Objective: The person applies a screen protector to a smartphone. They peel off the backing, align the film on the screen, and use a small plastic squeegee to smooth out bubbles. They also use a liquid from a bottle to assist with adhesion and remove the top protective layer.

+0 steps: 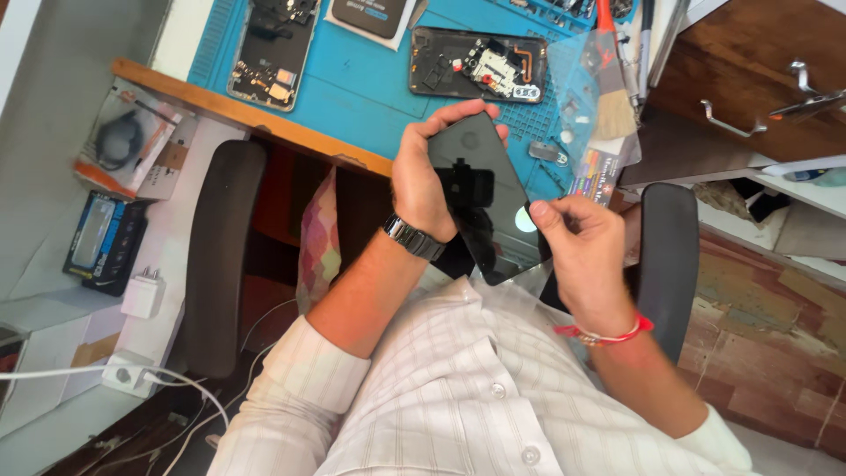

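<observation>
Smartphone [489, 207], black with a glossy dark screen, is held in the air above the person's lap, in front of the worktop [264, 119] edge, tilted with its top end toward the worktop. Left hand [423, 181] grips it from the side: the fingers [467, 113] curl over the upper end and the thumb lies along the near edge. A dark metal wristwatch [412, 238] sits on that wrist. Right hand [582, 251] is at the phone's right edge, thumb and forefinger pinched together against it; whether they hold a film or tab cannot be told. A red thread bracelet [608, 333] circles the right wrist.

On the worktop a blue repair mat [370, 79] carries two opened phones [273, 53] [476, 63] with their internals exposed. A brush in a clear plastic sleeve [608, 106] lies at the mat's right side. Left of the chair, a white shelf [53, 308] bears a white charger [143, 293] and a small dark box [106, 242]. Wooden drawers with metal handles [758, 88] stand at the right.
</observation>
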